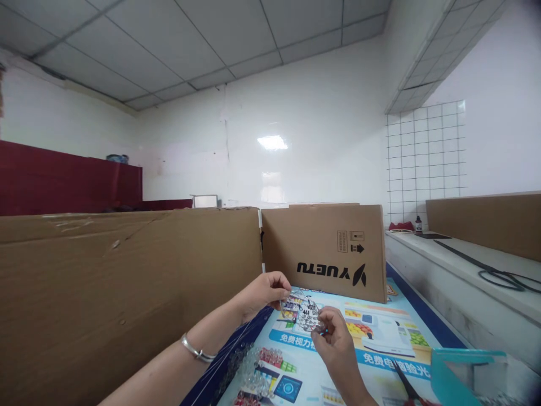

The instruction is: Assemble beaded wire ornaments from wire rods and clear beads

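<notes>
Hands are meeting above a printed poster (380, 361). Left hand (264, 290) and right hand (333, 332) are both pinching a small clear disc (305, 313), which is hanging in the air between them with dark markings showing on it. Thin string (228, 355) is running from under the disc toward a clear bead pile (249, 375). Pinches this light are risking a slip, and the taut string could be tugging beads off the poster.
</notes>
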The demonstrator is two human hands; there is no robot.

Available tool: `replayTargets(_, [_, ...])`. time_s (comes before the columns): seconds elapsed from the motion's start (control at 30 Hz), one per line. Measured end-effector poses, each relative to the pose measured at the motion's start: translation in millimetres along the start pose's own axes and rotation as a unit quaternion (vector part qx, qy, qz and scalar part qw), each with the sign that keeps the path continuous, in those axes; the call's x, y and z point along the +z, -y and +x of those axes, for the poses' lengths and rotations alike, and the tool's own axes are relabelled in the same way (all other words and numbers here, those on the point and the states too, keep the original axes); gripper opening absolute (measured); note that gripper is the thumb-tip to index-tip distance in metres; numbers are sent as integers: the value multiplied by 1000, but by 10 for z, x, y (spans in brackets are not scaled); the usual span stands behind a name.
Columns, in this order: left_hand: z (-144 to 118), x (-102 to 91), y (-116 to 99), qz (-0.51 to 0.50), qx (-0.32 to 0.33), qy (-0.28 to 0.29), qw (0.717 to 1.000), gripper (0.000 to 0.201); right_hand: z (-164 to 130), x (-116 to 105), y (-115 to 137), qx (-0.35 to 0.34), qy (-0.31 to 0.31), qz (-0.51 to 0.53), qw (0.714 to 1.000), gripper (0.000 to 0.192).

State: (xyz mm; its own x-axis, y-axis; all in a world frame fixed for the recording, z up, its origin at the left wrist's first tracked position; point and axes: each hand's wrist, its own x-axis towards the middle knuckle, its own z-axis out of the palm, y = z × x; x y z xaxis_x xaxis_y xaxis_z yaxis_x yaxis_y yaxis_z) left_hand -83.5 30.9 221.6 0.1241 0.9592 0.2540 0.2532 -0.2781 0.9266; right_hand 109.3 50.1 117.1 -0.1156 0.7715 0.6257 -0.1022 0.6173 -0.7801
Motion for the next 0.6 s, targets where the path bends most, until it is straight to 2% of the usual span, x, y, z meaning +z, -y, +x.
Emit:
replayTargets(0.17, [-60, -8, 163, -63, -5, -15, 998, 22, 49, -86, 119, -18, 29, -27, 999, 14])
replayTargets(0.4, [-122, -68, 252, -102, -9, -6, 995, 21, 69, -106, 152, -44, 58, -68, 995, 15])
replayTargets(0.5, [-137, -75, 335, -112, -15, -6, 994, 21, 77, -101, 44, -40, 70, -81, 993, 18])
replayTargets(0.6, [-122, -32, 528, -121, -27, -15, 992, 22, 105, -122, -198, -28, 79, -115, 990, 21])
